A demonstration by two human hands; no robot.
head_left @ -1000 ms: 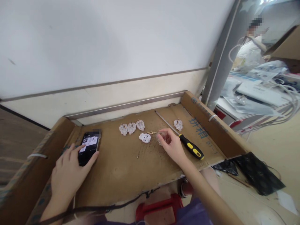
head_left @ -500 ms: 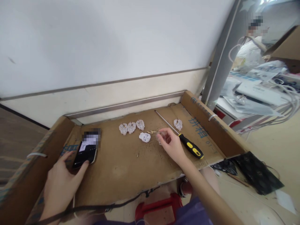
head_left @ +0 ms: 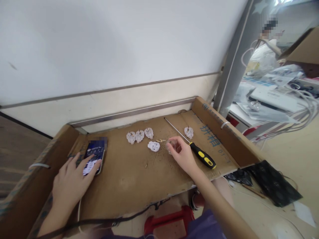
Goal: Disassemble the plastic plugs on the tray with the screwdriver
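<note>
Plug piece [head_left: 170,146] inside a cardboard tray [head_left: 124,189] — clear, pinched by the right hand [head_left: 181,153], its grip closed around it. The left hand [head_left: 72,174] spreads its fingers loosely over a lit phone [head_left: 96,151]. Beside the right hand lies a screwdriver [head_left: 203,156]; three clear plugs [head_left: 139,136] sit in a row, a fourth plug [head_left: 188,133] beyond the screwdriver — then a white cover [head_left: 154,146] and brass pins [head_left: 161,141].

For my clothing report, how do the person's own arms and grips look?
The left grip and right grip are human hands without visible gloves, rings or watches. The left forearm and right forearm show no sleeves. Purple fabric clothing shows at the bottom edge.
</note>
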